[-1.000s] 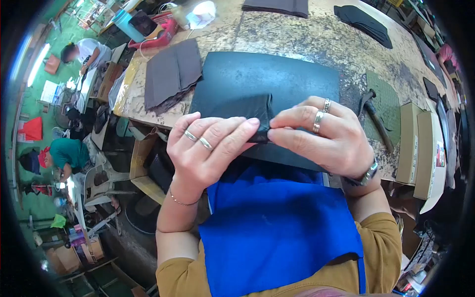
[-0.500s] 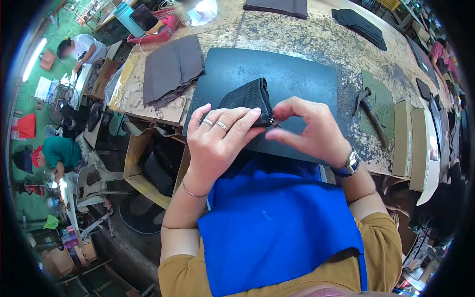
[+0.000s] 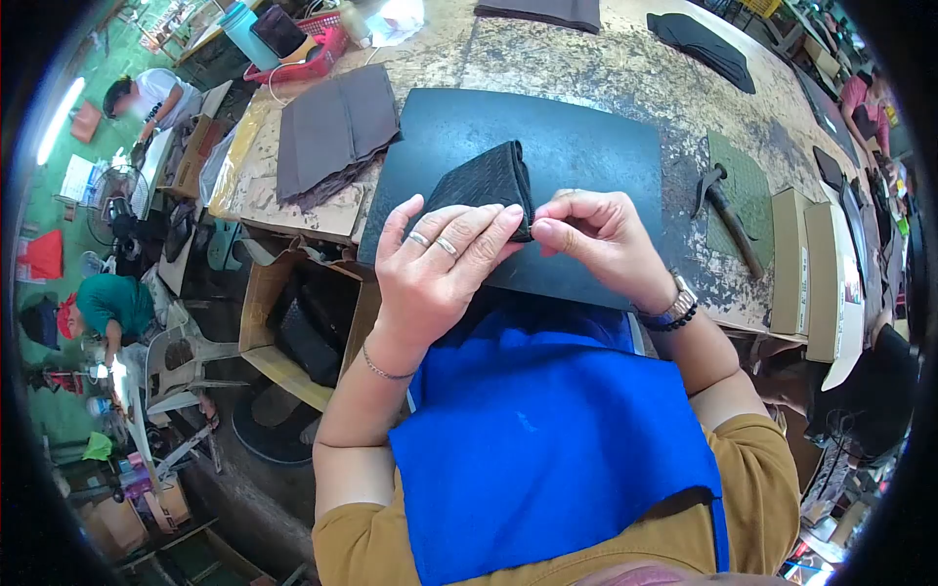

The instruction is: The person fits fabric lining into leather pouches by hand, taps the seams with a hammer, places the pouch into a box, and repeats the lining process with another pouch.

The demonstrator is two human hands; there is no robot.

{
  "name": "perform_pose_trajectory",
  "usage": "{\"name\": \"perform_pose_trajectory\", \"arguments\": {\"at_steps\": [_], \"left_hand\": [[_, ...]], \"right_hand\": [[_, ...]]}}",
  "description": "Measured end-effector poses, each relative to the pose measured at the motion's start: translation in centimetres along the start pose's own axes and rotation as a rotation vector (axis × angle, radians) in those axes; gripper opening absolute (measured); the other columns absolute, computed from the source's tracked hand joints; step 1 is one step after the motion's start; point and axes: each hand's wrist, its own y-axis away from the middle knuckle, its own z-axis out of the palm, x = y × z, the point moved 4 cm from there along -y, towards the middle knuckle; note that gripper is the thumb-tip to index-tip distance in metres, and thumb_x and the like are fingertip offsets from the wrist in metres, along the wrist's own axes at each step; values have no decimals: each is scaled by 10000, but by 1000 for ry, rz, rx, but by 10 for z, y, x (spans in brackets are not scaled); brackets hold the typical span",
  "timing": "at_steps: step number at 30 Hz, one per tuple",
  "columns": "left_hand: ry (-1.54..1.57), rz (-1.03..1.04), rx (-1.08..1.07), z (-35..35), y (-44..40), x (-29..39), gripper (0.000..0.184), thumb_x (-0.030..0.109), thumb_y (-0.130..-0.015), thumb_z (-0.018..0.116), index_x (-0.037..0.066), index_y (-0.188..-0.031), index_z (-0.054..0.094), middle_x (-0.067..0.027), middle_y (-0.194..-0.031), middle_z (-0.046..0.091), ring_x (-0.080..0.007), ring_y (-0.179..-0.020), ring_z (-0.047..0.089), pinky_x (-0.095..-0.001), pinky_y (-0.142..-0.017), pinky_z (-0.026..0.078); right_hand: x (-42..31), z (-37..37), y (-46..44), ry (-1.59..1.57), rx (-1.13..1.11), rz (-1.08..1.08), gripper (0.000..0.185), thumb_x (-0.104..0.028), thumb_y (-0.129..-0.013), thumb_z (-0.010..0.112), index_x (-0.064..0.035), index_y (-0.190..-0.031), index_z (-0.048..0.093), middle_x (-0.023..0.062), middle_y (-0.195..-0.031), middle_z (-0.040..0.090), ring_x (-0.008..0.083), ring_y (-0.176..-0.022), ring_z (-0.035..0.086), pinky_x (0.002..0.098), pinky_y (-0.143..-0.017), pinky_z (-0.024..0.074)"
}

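My left hand (image 3: 440,259), with two rings on it, is wrapped around a black woven-texture pouch (image 3: 484,181). The pouch stands tilted above the dark cutting mat (image 3: 596,156), its folded edge facing right. At its lower right corner, my right hand (image 3: 596,230) pinches thumb and forefinger together. Whatever lies between those fingertips is hidden. Below both hands, a blue apron (image 3: 547,449) covers my front.
A stack of dark brown pieces (image 3: 332,132) lies left of the mat. To the right are a hammer (image 3: 733,220) on a green board and cardboard pieces (image 3: 789,264). An open cardboard box (image 3: 256,322) stands below left. Other people sit farther off.
My right hand has closed from spread thumb and fingers into a pinch at the pouch's corner. A small metal fitting seen there before is now covered. My left hand keeps its hold.
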Motion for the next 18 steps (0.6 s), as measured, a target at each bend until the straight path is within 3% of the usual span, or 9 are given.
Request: {"name": "perform_pose_trajectory", "arguments": {"at_steps": [6,9,10,13,14,17,18], "left_hand": [[-2,25,-13,-5,-8,-4,308,271,-782,769,185,-1076,736,57,-929,708,-102,-818,679,-490,-1089,357],[-37,70,-8,-9,-16,-10,278,278,-798,756,180,-1057,737,61,-883,696,-99,-794,678,-557,-1142,284],[-46,76,-5,-10,-18,-11,269,281,-802,753,179,-1050,737,63,-871,692,-97,-794,677,-567,-1144,275],[-48,94,6,-13,-25,-12,247,288,-807,751,182,-1029,736,67,-848,684,-92,-792,675,-586,-1147,262],[-38,101,9,-17,-26,-11,242,289,-803,755,187,-1022,737,68,-849,685,-90,-789,674,-586,-1145,266],[88,48,-12,-27,-32,-15,230,276,-797,767,185,-1006,731,59,-860,694,-116,-793,675,-579,-1131,280],[145,19,-25,-29,-33,-18,227,270,-797,771,182,-1002,729,55,-865,697,-129,-796,676,-576,-1125,285]], "right_hand": [[6,9,-4,-221,-30,-31,169,-155,-940,692,6,-981,717,-3,-823,660,46,-762,594,221,-668,502],[-33,2,-4,328,10,-190,154,-153,-931,701,-2,-954,723,7,-791,662,53,-752,606,236,-634,502],[-50,4,-5,595,35,-363,133,-137,-920,708,-6,-931,725,19,-765,664,58,-725,602,239,-609,493],[-66,2,-8,631,-26,-311,128,-131,-918,707,-4,-922,725,21,-765,673,61,-701,593,232,-608,483],[-67,0,-8,446,-62,-132,143,-151,-920,709,-8,-910,723,20,-771,675,56,-691,582,227,-605,473],[-64,-5,-10,153,-166,2,161,-171,-919,714,-11,-922,720,16,-785,682,44,-695,573,231,-600,469],[-69,-2,-11,257,-156,-156,148,-174,-912,721,-26,-922,719,18,-757,663,55,-670,569,235,-600,469]]}}
